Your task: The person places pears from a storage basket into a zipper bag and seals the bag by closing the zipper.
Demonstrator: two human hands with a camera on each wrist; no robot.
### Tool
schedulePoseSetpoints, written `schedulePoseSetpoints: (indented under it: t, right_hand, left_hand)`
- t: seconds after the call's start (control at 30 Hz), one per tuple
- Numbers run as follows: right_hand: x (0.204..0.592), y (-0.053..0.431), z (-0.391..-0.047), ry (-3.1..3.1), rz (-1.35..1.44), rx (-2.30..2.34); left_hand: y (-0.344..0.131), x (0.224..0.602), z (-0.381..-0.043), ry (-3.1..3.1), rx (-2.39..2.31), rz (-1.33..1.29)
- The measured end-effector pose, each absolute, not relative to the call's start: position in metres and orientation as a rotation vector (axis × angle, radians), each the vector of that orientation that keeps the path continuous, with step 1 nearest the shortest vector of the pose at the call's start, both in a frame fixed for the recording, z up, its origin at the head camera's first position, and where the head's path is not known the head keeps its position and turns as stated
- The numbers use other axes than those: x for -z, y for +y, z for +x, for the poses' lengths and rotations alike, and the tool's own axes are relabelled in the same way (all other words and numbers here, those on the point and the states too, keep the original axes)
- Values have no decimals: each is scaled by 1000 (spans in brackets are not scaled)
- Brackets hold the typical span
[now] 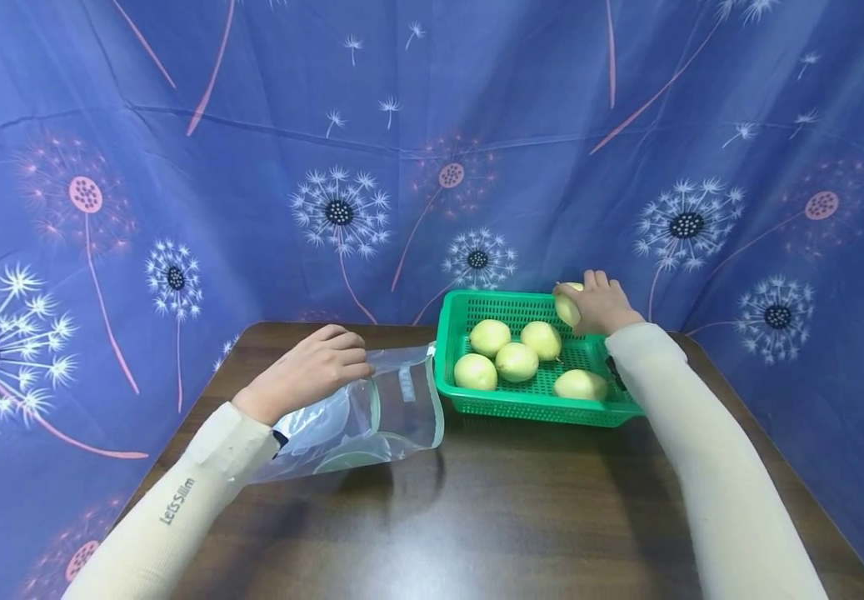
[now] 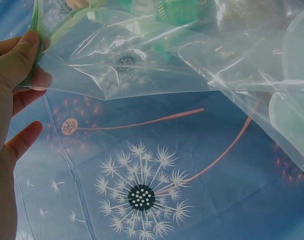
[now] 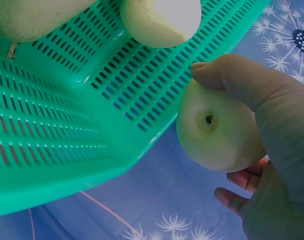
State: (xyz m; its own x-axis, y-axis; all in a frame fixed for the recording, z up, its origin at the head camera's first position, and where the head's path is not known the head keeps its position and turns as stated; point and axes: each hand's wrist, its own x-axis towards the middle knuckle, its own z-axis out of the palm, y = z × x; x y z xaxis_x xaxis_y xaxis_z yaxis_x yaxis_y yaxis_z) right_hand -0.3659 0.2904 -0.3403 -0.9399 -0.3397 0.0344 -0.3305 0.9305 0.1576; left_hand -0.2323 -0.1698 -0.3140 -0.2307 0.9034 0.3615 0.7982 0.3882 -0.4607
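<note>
My left hand (image 1: 315, 371) pinches the green-edged rim of a clear plastic bag (image 1: 405, 421) between thumb and fingers, as the left wrist view shows. The bag's mouth faces the basket. Over the back right of a green plastic basket (image 1: 521, 406), my right hand (image 1: 602, 307) grips a pale yellow-green pear (image 3: 217, 132) with its thumb on one side and fingers on the other. In the right wrist view this pear's blossom end faces the camera. Several more pears (image 1: 517, 362) lie in the basket, most of them toward its left, with one pear (image 1: 580, 384) near the front right.
Basket and bag rest on a brown wooden table (image 1: 491, 517), the bag's mouth beside the basket's left wall. A blue curtain (image 1: 417, 83) with a dandelion print hangs behind and at both sides of the table.
</note>
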Motion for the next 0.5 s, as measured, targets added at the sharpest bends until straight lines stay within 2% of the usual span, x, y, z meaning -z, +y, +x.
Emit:
schedulePoseSetpoints:
  t: [0.5]
  right_hand:
    - [332, 279, -357, -2921, 648, 226]
  left_hand:
    - [-171, 314, -233, -2061, -242, -1446]
